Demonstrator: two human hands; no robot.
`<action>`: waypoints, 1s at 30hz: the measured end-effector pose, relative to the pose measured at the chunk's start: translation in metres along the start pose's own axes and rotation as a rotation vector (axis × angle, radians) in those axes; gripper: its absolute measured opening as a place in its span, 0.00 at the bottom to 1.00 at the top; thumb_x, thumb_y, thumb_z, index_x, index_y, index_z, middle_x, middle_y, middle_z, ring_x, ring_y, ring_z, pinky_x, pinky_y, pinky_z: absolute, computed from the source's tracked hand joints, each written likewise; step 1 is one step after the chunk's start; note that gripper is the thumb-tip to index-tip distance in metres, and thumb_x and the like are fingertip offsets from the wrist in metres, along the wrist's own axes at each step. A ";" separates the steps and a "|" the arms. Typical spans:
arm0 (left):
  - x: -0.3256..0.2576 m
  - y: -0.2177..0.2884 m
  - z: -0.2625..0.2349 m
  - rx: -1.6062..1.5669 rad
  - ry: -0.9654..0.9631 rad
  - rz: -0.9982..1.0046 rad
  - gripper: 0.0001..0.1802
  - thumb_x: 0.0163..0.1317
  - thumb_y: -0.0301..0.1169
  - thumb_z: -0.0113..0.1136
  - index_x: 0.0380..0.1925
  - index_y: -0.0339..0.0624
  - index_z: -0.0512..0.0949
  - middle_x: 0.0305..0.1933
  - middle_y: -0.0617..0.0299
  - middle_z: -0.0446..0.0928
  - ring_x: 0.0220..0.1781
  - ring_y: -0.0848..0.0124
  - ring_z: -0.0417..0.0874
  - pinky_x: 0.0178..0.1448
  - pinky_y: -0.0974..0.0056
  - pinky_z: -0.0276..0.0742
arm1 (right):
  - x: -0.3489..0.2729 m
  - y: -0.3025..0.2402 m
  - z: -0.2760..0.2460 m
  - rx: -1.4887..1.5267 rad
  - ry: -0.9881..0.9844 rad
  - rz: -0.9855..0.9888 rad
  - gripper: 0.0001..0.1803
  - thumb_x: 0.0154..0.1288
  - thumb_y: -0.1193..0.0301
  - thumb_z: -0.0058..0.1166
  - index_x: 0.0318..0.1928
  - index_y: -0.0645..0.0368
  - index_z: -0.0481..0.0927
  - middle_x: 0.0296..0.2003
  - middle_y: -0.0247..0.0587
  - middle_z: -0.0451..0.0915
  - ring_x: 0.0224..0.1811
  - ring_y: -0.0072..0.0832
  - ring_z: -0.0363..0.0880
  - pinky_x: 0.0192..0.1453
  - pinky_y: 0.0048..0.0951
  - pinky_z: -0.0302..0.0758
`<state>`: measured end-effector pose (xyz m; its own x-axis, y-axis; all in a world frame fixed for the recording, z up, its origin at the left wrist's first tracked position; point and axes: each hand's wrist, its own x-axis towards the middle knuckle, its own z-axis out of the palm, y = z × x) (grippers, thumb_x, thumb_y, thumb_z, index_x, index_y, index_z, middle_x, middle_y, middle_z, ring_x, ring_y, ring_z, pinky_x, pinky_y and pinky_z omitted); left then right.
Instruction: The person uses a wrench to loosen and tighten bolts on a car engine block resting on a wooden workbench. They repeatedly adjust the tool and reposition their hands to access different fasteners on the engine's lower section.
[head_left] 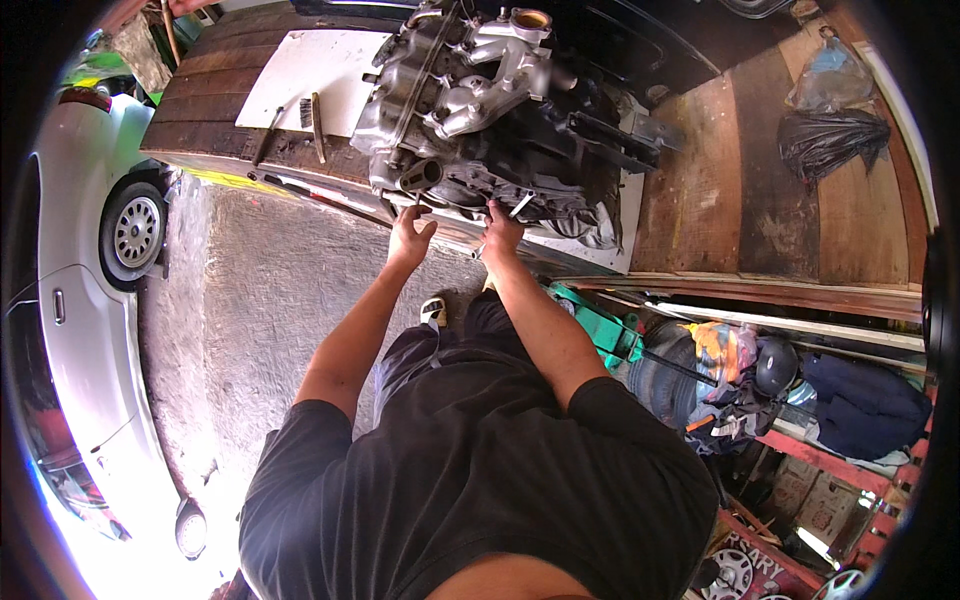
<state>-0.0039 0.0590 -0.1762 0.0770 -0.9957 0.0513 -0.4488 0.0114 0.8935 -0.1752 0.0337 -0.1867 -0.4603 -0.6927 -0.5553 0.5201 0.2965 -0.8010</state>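
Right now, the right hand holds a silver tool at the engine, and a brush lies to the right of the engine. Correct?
Not quite: the head view shows the brush lying to the left of the engine. The right hand does hold a silver tool there.

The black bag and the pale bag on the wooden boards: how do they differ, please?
The black bag looks opaque, while the pale bag is partly see-through and shows some blue. The black bag lies lower in the picture, the pale bag higher. Both look crumpled.

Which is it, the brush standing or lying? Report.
Lying: the brush stretches over the edge of the white board, bristles facing left.
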 end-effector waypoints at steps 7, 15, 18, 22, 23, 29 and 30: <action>-0.003 0.007 -0.007 0.008 -0.022 -0.012 0.17 0.50 0.33 0.61 0.40 0.37 0.75 0.42 0.50 0.75 0.49 0.54 0.74 0.55 0.57 0.68 | 0.011 0.012 0.000 -0.033 0.092 -0.132 0.13 0.50 0.64 0.67 0.21 0.54 0.75 0.12 0.27 0.66 0.06 0.17 0.50 0.11 0.21 0.45; -0.005 0.001 0.000 0.016 0.000 0.031 0.17 0.50 0.32 0.61 0.40 0.37 0.75 0.42 0.50 0.75 0.48 0.55 0.74 0.55 0.57 0.68 | -0.013 -0.015 -0.009 0.027 -0.166 0.091 0.16 0.61 0.58 0.55 0.39 0.58 0.80 0.12 0.27 0.65 0.10 0.16 0.55 0.15 0.20 0.52; -0.009 0.003 0.001 0.027 -0.008 0.026 0.17 0.49 0.30 0.62 0.40 0.38 0.75 0.41 0.50 0.75 0.48 0.55 0.74 0.54 0.57 0.69 | -0.013 -0.008 0.001 0.002 -0.039 0.011 0.12 0.60 0.61 0.58 0.34 0.57 0.79 0.13 0.28 0.67 0.11 0.16 0.58 0.13 0.20 0.51; -0.010 0.000 0.002 0.043 0.013 0.053 0.17 0.48 0.30 0.62 0.40 0.38 0.75 0.41 0.50 0.75 0.47 0.56 0.74 0.54 0.58 0.69 | 0.003 0.010 0.000 0.028 -0.019 -0.094 0.10 0.58 0.64 0.60 0.28 0.56 0.77 0.13 0.28 0.68 0.10 0.16 0.59 0.12 0.20 0.51; -0.009 -0.002 0.004 0.054 0.022 0.053 0.17 0.48 0.30 0.62 0.40 0.38 0.75 0.40 0.50 0.75 0.46 0.56 0.74 0.53 0.58 0.69 | 0.005 0.010 0.000 0.057 -0.036 -0.068 0.10 0.58 0.65 0.61 0.27 0.56 0.76 0.13 0.28 0.68 0.09 0.16 0.58 0.12 0.20 0.51; -0.007 0.010 0.011 0.107 0.038 0.044 0.17 0.48 0.30 0.62 0.39 0.38 0.75 0.39 0.52 0.75 0.44 0.58 0.75 0.51 0.58 0.70 | 0.002 0.003 -0.004 0.107 -0.135 -0.072 0.12 0.56 0.68 0.62 0.23 0.56 0.73 0.14 0.30 0.70 0.09 0.17 0.59 0.12 0.20 0.53; -0.009 0.016 0.013 0.106 0.025 0.028 0.17 0.48 0.31 0.62 0.40 0.38 0.75 0.39 0.51 0.75 0.45 0.56 0.74 0.52 0.57 0.69 | 0.001 0.004 -0.010 0.070 -0.169 -0.147 0.11 0.57 0.69 0.61 0.22 0.57 0.73 0.15 0.32 0.71 0.12 0.18 0.64 0.13 0.22 0.56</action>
<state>-0.0230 0.0666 -0.1682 0.0844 -0.9926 0.0878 -0.5429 0.0281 0.8393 -0.1806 0.0405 -0.1932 -0.4112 -0.8268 -0.3839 0.5078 0.1420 -0.8497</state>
